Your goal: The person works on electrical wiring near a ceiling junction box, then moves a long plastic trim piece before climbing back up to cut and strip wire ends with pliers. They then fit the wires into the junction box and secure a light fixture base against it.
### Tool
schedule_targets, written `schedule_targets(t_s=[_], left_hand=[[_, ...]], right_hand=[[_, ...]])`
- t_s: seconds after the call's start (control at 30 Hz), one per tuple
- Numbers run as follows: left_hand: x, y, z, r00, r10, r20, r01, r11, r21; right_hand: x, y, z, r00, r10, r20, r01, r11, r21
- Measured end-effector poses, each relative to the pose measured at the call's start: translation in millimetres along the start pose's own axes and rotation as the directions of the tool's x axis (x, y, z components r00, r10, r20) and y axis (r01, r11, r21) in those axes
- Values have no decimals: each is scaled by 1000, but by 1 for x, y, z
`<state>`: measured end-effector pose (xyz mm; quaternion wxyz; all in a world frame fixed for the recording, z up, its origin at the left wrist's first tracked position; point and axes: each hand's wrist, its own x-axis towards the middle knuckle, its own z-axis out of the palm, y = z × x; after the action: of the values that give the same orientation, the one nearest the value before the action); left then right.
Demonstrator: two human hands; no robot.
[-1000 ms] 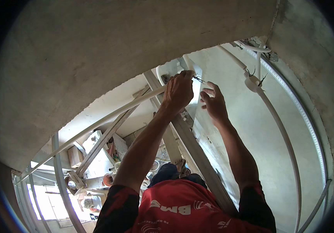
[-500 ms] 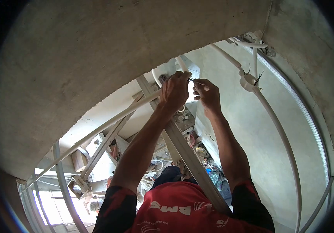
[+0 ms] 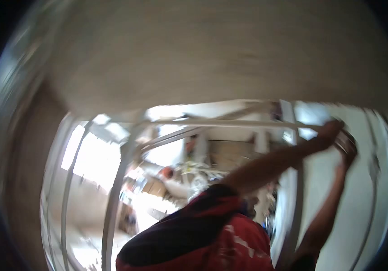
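Note:
Motion blur smears the whole head view. My left hand [image 3: 330,133] is up at the right side, near the end of a pale horizontal pipe [image 3: 230,123]. Close beside it, slightly lower and to the right, is my right hand [image 3: 348,145], its arm reaching up from below. The fingers of both hands are too blurred to read, and anything between them cannot be made out.
A rough concrete surface [image 3: 221,58] fills the top of the view. Upright pale bars [image 3: 118,194] stand at the left before a bright window [image 3: 92,156]. A post [image 3: 296,198] rises beneath my left forearm. Cluttered items lie far below.
The view has swung left, so both hands now appear farther right and lower. Earlier my hands held thin dark wire ends at the pipe; now blur hides them.

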<state>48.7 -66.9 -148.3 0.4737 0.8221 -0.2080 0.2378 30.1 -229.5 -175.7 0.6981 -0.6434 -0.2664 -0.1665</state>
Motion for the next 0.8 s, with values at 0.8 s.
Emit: schedule_targets(t_s=[0.8], left_hand=[[-23, 47, -8, 869, 304, -390, 79, 694, 716]], right_hand=[[50, 66, -101, 946, 95, -311, -208, 912, -354]])
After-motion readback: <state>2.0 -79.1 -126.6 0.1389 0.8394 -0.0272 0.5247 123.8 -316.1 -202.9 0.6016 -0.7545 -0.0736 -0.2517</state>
